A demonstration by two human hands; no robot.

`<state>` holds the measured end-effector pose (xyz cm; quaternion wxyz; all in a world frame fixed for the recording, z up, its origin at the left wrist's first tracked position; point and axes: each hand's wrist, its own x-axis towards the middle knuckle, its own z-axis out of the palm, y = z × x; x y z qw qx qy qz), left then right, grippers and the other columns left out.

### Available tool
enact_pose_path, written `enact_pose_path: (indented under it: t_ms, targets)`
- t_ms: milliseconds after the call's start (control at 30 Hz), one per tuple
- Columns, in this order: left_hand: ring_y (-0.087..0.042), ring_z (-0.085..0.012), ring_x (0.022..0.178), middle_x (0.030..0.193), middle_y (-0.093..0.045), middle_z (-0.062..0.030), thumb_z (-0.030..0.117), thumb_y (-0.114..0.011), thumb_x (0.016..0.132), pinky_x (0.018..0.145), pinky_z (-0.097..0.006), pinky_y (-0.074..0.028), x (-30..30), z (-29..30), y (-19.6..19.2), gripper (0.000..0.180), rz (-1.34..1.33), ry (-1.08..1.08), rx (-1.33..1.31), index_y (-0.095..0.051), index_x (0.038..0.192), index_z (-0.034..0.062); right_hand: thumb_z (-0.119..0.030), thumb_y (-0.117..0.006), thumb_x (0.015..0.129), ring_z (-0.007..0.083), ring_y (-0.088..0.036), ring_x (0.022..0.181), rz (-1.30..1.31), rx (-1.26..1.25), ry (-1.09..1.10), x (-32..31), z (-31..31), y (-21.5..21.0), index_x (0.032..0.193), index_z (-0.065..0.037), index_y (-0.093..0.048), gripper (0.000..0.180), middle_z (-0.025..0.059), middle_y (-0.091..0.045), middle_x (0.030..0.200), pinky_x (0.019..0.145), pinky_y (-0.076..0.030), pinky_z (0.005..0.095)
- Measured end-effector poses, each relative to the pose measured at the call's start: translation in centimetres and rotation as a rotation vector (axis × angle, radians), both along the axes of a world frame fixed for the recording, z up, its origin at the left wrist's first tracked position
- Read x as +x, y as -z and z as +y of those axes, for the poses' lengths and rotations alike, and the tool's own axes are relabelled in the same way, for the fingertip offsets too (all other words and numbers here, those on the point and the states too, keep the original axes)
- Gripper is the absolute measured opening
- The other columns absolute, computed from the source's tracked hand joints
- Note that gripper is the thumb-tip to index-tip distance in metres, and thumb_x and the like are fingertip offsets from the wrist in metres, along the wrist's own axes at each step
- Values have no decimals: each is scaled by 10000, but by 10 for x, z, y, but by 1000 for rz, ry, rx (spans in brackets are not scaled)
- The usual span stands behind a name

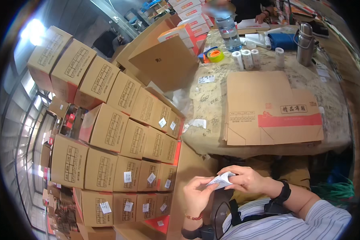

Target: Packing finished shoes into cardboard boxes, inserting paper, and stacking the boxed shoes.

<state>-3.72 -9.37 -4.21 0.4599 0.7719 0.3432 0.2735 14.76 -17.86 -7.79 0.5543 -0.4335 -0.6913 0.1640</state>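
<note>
Low in front of my body, between me and the table, both hands meet on a white printed label roll (pixel 221 180), partly unwound or curled. My left hand (pixel 199 195) pinches its left end between thumb and fingers. My right hand (pixel 246 179) is closed around the other end. Just left of my hands stand stacked brown cardboard boxes (pixel 101 168). Several carry small white labels (pixel 127 177) stuck on their printed fronts, some tilted; other box fronts show no label.
Flattened cardboard cartons (pixel 268 108) lie stacked on the covered table (pixel 212 136). Behind them stand white label rolls (pixel 247 59), tape rolls (pixel 215 55), a large water bottle (pixel 229 34) and a metal flask (pixel 305 45). An open carton (pixel 164 66) stands beside the table. A co-worker's hand (pixel 261 17) rests at the far end.
</note>
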Motion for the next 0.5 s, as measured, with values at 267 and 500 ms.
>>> enact_pose_path:
  t_ms: [267,500]
  targets:
    - [-634,-162,806,865,-682,-94,-17,-773,653,728,-283,-499,15,-4,-9,182,-69,-60,8,-670,804,-17,-141,-701,785,300,-614,882,-40,51,-83,12,1,-7,778,18,-533,231,164,-572,1106,723,-525,343]
    - [-579,-224,797,816,-633,-65,47,-775,638,728,-350,-431,16,-13,-4,148,196,-202,815,-688,748,93,-158,-686,812,303,-620,799,111,-141,93,0,0,12,795,20,-575,211,170,-607,1008,681,-511,341]
